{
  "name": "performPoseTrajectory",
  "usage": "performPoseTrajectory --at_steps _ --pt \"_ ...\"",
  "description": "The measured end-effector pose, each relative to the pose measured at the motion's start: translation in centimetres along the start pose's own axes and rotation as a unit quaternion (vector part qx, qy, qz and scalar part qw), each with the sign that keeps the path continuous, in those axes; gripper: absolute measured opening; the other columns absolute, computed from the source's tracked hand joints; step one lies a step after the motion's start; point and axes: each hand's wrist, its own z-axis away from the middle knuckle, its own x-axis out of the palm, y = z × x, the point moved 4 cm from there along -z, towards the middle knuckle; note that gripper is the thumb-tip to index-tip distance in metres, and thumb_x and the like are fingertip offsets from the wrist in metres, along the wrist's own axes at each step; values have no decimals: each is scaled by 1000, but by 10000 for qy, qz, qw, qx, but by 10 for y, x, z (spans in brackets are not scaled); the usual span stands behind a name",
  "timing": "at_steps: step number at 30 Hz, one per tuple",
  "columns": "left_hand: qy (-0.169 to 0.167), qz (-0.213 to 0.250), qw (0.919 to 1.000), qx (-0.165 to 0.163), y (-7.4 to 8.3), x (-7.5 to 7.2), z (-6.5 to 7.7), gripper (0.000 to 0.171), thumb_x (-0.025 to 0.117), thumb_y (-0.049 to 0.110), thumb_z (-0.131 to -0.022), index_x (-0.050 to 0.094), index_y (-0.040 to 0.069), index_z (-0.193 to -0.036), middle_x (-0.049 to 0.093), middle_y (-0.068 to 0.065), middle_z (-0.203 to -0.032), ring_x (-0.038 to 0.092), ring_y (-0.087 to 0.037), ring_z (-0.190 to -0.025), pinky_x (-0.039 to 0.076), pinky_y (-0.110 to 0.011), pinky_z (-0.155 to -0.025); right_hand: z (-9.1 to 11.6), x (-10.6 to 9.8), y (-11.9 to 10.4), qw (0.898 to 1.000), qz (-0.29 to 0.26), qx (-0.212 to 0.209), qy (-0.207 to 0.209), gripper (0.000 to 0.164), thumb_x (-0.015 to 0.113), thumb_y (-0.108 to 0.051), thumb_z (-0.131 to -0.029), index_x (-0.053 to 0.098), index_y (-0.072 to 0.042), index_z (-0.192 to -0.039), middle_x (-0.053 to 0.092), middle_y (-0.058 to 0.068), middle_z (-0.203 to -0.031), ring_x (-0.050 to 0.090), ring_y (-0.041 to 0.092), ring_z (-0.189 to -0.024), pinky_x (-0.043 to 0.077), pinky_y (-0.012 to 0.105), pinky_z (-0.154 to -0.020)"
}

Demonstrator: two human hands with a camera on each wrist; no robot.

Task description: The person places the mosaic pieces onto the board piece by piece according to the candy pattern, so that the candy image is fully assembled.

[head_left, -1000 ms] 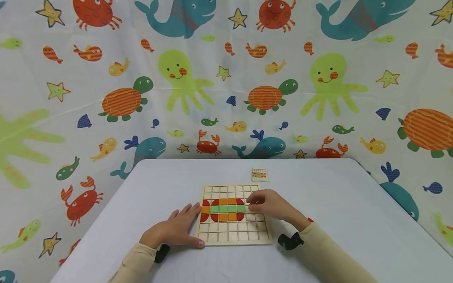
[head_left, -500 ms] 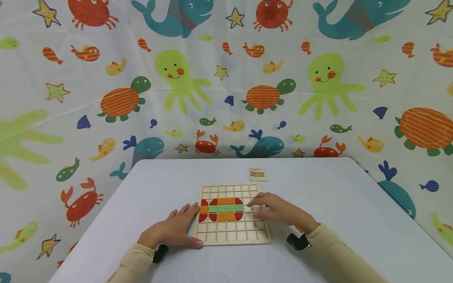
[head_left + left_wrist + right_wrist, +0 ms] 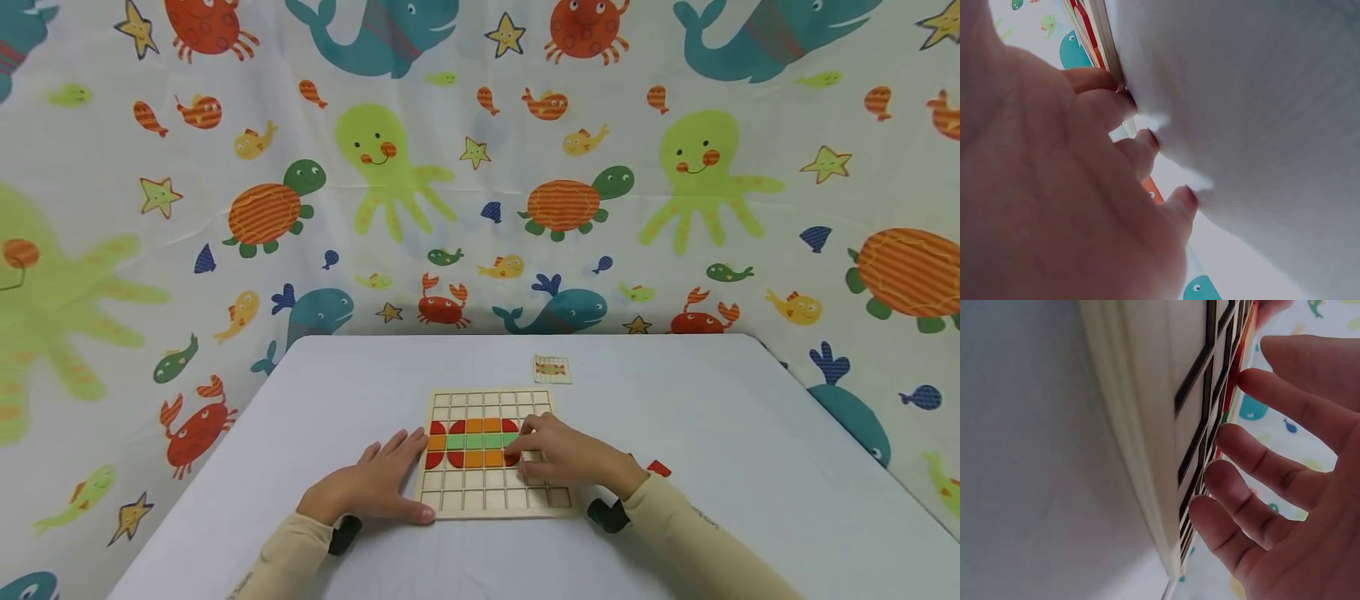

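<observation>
A square wooden grid board [image 3: 495,501] lies on the table, its middle rows partly filled with red, orange and green tiles. Over its right side is my right hand [image 3: 573,454], with a fingertip at the red quarter-round tile [image 3: 512,459] at the lower right of the pattern. In the right wrist view the fingers [image 3: 1250,447] are spread and gently bent, one tip on a red tile and nothing gripped. My left hand [image 3: 375,486] rests at the board's left edge, fingers stretched out and thumb at the lower left corner.
A small pattern card [image 3: 552,369] lies behind the board. Red tiles [image 3: 658,468] lie on the white table [image 3: 735,425] beyond my right wrist, partly hidden by it. A curtain [image 3: 480,183] printed with sea animals hangs behind the table.
My right hand has come from the right end of the green row down to the lower right red tile. The left hand stays at the board's edge. The head view shifts slightly.
</observation>
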Motion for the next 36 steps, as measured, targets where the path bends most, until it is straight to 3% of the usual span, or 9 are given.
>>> performPoseTrajectory --at_steps 7,14,20,25,31,36 --pt "-17 57 10000 -31 2 1 -3 120 90 60 -78 31 8 -169 26 -15 -175 16 -41 -161 11 -66 -127 9 -7 9 9983 -494 276 131 31 74 -22 -103 76 -13 -132 62 1 -117 53 19 -104 54 32 -88" --pt "-2 16 10000 -21 4 2 -6 121 90 62 -77 31 8 -168 26 -15 -175 17 -41 -161 11 -66 -127 40 -30 36 9889 -1049 874 584 37 77 -17 -101 72 -7 -136 67 3 -116 60 23 -103 57 40 -88" --pt "32 -15 10000 -47 6 1 -8 122 90 62 -77 31 7 -168 26 -15 -175 16 -41 -161 11 -66 -127 72 -47 59 9841 -1031 1336 555 38 79 -16 -98 72 -7 -134 68 2 -114 62 26 -108 57 43 -90" --pt "47 27 10000 -36 8 2 -9 122 90 62 -77 31 6 -168 26 -15 -175 16 -42 -161 10 -67 -127 91 -54 76 9800 -941 1731 294 30 82 -9 -93 77 -9 -122 67 0 -110 61 22 -99 58 38 -86" --pt "26 0 10000 -67 11 1 -8 121 90 61 -78 30 6 -168 26 -16 -175 16 -42 -161 11 -67 -127 98 -53 87 9765 -564 2082 1 23 84 2 -87 77 -15 -101 59 -1 -97 56 19 -88 59 27 -68" --pt "30 27 9999 -107 13 2 -9 121 90 60 -78 30 6 -169 26 -16 -175 16 -42 -161 11 -66 -127 94 -52 92 9798 -399 1959 -65 24 87 1 -86 73 -16 -96 56 -1 -91 55 18 -83 58 26 -66"
